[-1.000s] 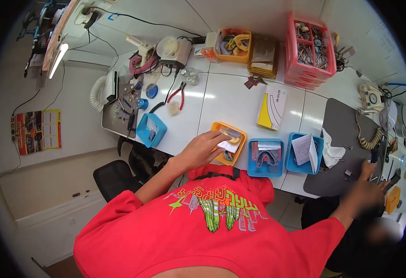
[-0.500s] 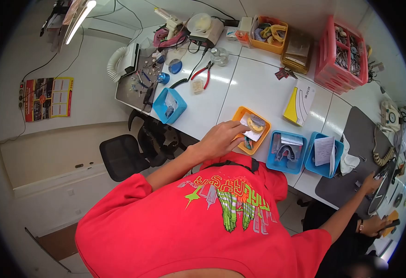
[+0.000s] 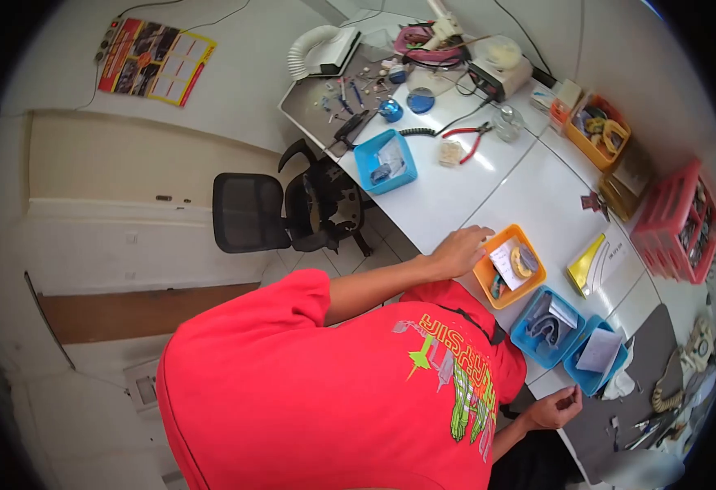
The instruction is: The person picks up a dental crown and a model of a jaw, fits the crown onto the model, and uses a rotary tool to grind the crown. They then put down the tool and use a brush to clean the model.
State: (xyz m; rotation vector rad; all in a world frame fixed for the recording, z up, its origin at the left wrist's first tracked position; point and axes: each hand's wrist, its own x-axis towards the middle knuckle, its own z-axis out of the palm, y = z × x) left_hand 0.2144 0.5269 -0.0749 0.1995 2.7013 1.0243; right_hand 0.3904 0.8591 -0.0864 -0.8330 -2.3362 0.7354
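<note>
The orange tray (image 3: 526, 289) sits in the head view on the white table (image 3: 456, 196), in front of the person's red shirt (image 3: 325, 384). Inside it lie a white paper slip (image 3: 502, 263) and a yellowish arch-shaped piece (image 3: 522, 260). The left hand (image 3: 460, 251) is at the tray's left rim, its fingertips on or just beside the edge; whether they grip it I cannot tell. The right hand (image 3: 552, 408) has its fingers curled, near the blue tray (image 3: 584, 378) that carries a folded paper (image 3: 600, 351); I cannot tell whether it grasps anything. Between that tray and the orange one stands another blue tray (image 3: 538, 353), containing a grey arch-shaped piece (image 3: 547, 328). Red-handled pliers (image 3: 481, 131) lie farther back.
</note>
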